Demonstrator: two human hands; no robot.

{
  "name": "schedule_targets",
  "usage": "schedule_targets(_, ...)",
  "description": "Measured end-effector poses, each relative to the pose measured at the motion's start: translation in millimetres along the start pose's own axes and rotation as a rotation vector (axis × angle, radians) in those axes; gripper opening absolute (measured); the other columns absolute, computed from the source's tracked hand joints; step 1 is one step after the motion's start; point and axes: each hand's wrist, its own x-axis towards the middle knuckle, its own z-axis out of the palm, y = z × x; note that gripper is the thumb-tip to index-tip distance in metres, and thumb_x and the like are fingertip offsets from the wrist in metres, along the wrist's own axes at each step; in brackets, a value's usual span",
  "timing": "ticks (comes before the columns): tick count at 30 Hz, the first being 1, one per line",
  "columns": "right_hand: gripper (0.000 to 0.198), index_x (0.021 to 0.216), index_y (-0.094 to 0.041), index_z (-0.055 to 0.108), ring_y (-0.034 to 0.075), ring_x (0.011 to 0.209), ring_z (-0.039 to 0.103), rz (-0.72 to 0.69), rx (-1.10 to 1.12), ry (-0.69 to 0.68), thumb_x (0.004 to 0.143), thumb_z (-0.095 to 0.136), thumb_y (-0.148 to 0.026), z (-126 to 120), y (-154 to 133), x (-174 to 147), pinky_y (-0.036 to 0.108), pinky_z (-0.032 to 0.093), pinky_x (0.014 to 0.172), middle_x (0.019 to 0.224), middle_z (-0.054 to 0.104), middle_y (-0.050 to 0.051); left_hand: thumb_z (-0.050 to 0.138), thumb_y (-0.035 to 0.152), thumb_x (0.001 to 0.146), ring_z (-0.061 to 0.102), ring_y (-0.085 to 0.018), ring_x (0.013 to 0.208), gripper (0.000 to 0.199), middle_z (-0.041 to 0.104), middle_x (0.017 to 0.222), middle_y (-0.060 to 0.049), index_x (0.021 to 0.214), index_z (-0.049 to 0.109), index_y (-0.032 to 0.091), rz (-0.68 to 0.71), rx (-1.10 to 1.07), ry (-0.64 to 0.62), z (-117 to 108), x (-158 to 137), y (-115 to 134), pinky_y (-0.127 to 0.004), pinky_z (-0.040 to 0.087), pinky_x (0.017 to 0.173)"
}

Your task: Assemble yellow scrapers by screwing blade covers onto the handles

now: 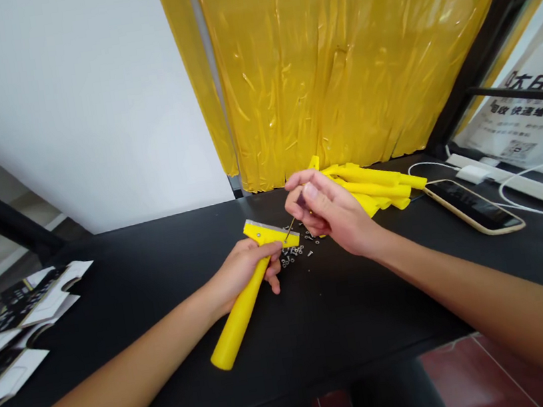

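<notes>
My left hand [245,268] is closed around the neck of a yellow scraper [240,319], its handle slanting down toward me. A thin metal blade edge runs along the top of the scraper's wide head, and a screw shows at its left end. In my right hand [330,209] is a small screwdriver [292,225], gripped between thumb and fingers. Its thin shaft points down to the right end of the scraper head, by my left thumb. Small loose screws and nuts [291,254] lie on the black table just behind and beside the scraper.
Several yellow scraper handles [374,182] are piled at the back. To their right lie a phone [474,205] and a white power strip [515,179] with cables. Printed cards [21,326] sit at the left. A yellow plastic curtain [333,67] hangs behind the black table [158,260].
</notes>
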Motion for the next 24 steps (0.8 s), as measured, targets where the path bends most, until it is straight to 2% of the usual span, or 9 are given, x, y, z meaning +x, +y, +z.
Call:
schedule_targets(3,0.023,0.096,-0.022,0.052,0.005,0.048,0.038,-0.002,-0.041,0.017,0.093,0.063,-0.042,1.8,0.1,-1.6,0.020,0.031,0.042,0.079,0.057,-0.003,0.066,0.032,0.086,0.044,-0.009,0.040,0.032,0.046,0.049,0.003,0.063,0.052,0.016,0.013,-0.013,0.020,0.8,-0.2,0.6,-0.025,0.052,0.041)
schedule_targets(5,0.023,0.094,-0.021,0.057,0.005,0.049,0.042,0.000,-0.086,0.029,0.092,0.066,-0.042,2.1,0.1,-2.2,0.021,0.033,0.041,0.084,0.059,-0.001,0.067,0.034,0.086,0.043,-0.009,0.039,0.033,0.045,0.048,0.004,0.063,0.051,0.017,0.011,-0.020,0.028,1.8,-0.1,0.5,-0.025,0.052,0.039)
schedule_targets(10,0.030,0.104,-0.020,0.066,0.007,0.055,0.049,-0.029,-0.130,0.029,0.099,0.053,-0.046,2.2,0.6,-2.4,0.023,0.042,0.049,0.088,0.057,0.001,0.062,0.056,0.088,0.039,-0.008,0.037,0.044,0.044,0.051,0.003,0.067,0.053,0.018,0.017,-0.014,0.048,3.1,0.0,-1.7,-0.023,0.047,0.033)
schedule_targets(14,0.029,0.111,-0.022,0.059,0.008,0.059,0.053,-0.061,-0.079,0.027,0.099,0.051,-0.046,4.1,1.8,-3.1,0.023,0.046,0.057,0.081,0.055,-0.002,0.056,0.065,0.088,0.037,-0.008,0.036,0.053,0.041,0.050,0.003,0.064,0.053,0.018,-0.002,0.034,0.033,1.4,-0.2,-3.6,-0.023,0.046,0.032)
schedule_targets(17,0.020,0.100,-0.023,0.055,0.009,0.058,0.053,-0.067,-0.037,0.025,0.093,0.065,-0.039,4.9,4.3,-3.6,0.022,0.046,0.055,0.075,0.055,-0.004,0.058,0.063,0.088,0.037,-0.008,0.038,0.050,0.044,0.056,0.004,0.071,0.056,0.017,0.009,0.021,0.047,0.8,-0.6,-3.6,-0.024,0.048,0.032)
schedule_targets(22,0.016,0.091,-0.020,0.064,0.010,0.065,0.060,-0.119,-0.103,0.001,0.091,0.067,-0.035,5.8,4.5,-3.5,0.027,0.053,0.061,0.100,0.060,0.004,0.056,0.065,0.088,0.037,-0.007,0.040,0.050,0.045,0.061,0.004,0.083,0.059,0.015,0.024,0.011,0.040,1.0,-0.4,-3.0,-0.024,0.049,0.033)
schedule_targets(24,0.017,0.092,-0.020,0.067,0.010,0.067,0.062,-0.132,-0.152,0.011,0.095,0.062,-0.036,6.4,2.5,-4.0,0.028,0.054,0.064,0.101,0.060,0.004,0.056,0.065,0.088,0.038,-0.007,0.041,0.050,0.046,0.063,0.004,0.086,0.060,0.015,0.031,0.002,0.038,0.7,-0.4,-3.3,-0.024,0.049,0.033)
